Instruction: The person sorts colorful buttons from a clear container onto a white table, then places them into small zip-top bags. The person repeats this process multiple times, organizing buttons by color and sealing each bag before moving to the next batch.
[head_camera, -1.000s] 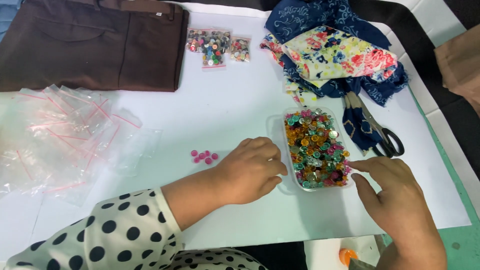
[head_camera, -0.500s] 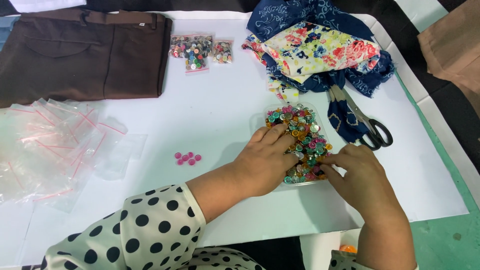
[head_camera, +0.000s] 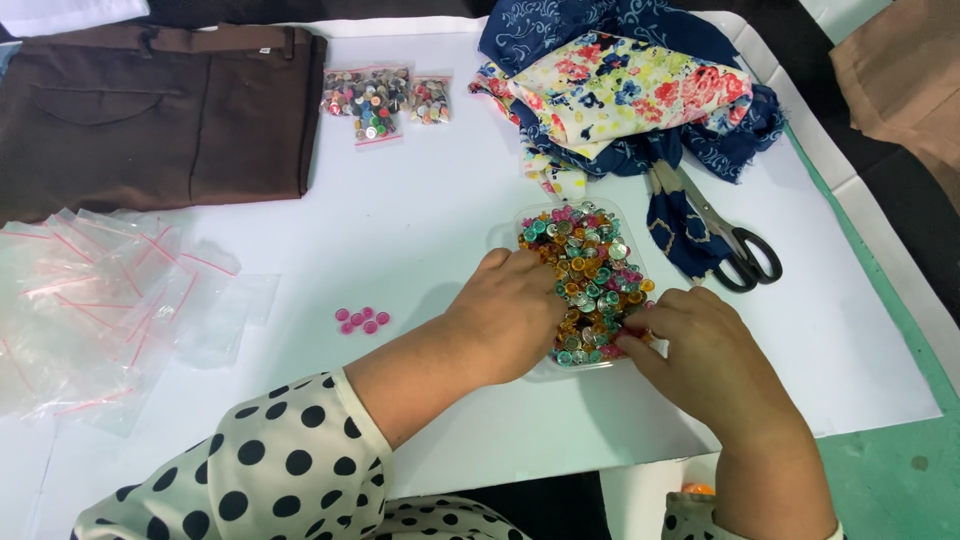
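Observation:
A clear plastic tray (head_camera: 527, 217) heaped with colourful shiny buttons (head_camera: 590, 270) sits on the white table (head_camera: 420, 200). My left hand (head_camera: 510, 315) rests on the tray's left side, its fingers curled down into the buttons. From the lower right my right hand (head_camera: 700, 365) reaches in, fingertips pinched among the buttons at the tray's near corner. What either hand grips is hidden. A small cluster of pink buttons (head_camera: 361, 320) lies on the table left of my left hand.
Several empty clear zip bags (head_camera: 110, 290) are piled at the left. Brown trousers (head_camera: 150, 110) lie at the back left, beside small bags of buttons (head_camera: 385, 98). Floral and blue fabrics (head_camera: 630, 90) and black-handled scissors (head_camera: 735, 245) lie right of the tray.
Both hands have moved from beside the tray onto it, and their fingers now dig into the buttons. The camera view has shifted a little.

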